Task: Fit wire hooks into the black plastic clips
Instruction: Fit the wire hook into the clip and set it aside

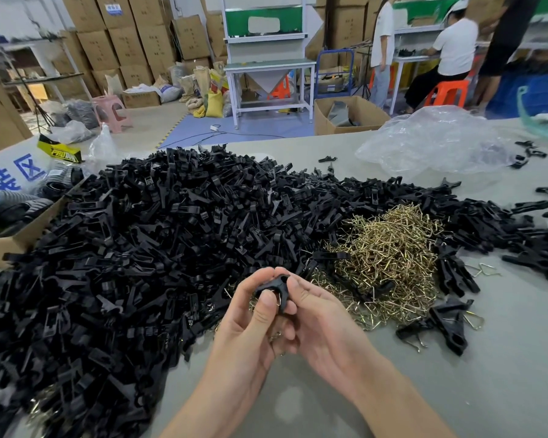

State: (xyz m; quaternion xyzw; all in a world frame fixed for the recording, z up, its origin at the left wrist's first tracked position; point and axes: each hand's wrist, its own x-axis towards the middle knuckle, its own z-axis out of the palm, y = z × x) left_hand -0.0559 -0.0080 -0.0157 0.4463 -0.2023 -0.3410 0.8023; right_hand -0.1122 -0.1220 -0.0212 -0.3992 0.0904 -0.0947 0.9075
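Unfitted stock: a huge mound of loose black plastic clips (133, 248) sprawls left of the pile of golden bent-wire hooks (389, 257) and curls round behind it. Hardly any wire shows among them, so I'd call the bulk of the job still ahead.
Left hand: the left hand (250, 320) is up just left of the hook pile, on its near side, with thumb and curled fingers pinching the one clip in play. A few spare hooks look tucked in the palm.
Clip in hand: the small forked black plastic clip (274, 287) is held between both hands above the table. Brass glints beneath it, but I can't tell whether that wire is seated.
Right hand: the right hand (323, 324), at the pile's near-left edge, has its fingertips closed on the same clip.
Hook supply: the pile is deep and tangled, with plenty left.
Finished: just right of the pile's near side, a small cluster of black clips with wire loops poking out (446, 324) lies on the grey-green tabletop (503, 390). Only a handful is done.
Look of the clip: matte moulded plastic, two prongs, rigid-looking.
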